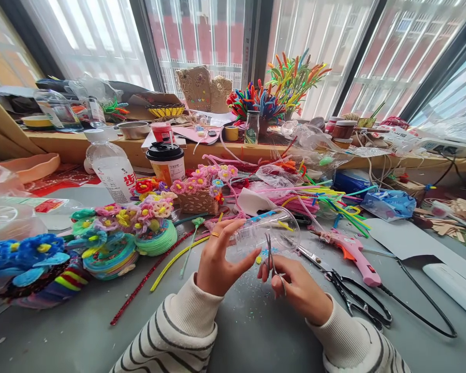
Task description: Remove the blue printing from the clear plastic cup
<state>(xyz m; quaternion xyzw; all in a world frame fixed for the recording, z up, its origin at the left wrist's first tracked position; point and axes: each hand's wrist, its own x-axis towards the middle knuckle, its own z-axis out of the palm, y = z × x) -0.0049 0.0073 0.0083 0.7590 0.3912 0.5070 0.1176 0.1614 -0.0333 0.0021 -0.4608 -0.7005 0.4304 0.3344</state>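
Centrally, just below mid-frame: holding a clear plastic cup (272,230) on its side above the grey table (236,331), mouth turned toward the right. Left hand (217,264) gripping the base end, thumb and fingers pinching the wall. Right hand (299,290) curled closed round the handles of small metal scissors (272,259), blades pointing up and touching the cup's lower wall; whether parted or closed, hard to tell.

Apparently cutting into the cup, early on, with the wall looking whole. Next calling for a firm pinch against the flexing plastic, a slow turn of the cup into the blades, and left fingertips kept off the cutting line.

As for containers: the cup seemingly empty. Left of centre, a woven basket (198,201) filled with pink pipe-cleaner flowers. Behind it, a paper cup with black lid (166,160), contents hidden. Upper centre, a small glass jar (252,127), contents unclear. Lying to the right, a pink glue gun (353,254) and large black-handled scissors (349,295).
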